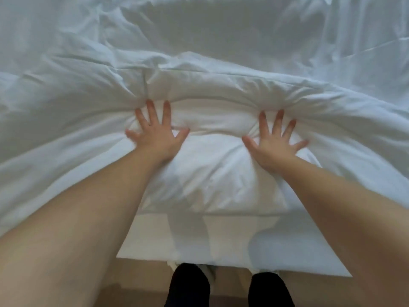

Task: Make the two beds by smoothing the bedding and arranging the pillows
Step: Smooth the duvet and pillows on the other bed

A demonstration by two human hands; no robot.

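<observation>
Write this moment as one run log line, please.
step: smoothing bed | left hand: flat, fingers spread, pressing white bedding | right hand: flat, pressing bedding | bedding: bunched fold at fingertips

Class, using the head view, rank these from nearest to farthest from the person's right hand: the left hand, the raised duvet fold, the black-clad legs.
1. Raised duvet fold: just ahead of the right hand, which presses flat on the duvet.
2. Left hand: across the duvet, to the left.
3. Black-clad legs: down by the floor, below the bed's edge.
</observation>
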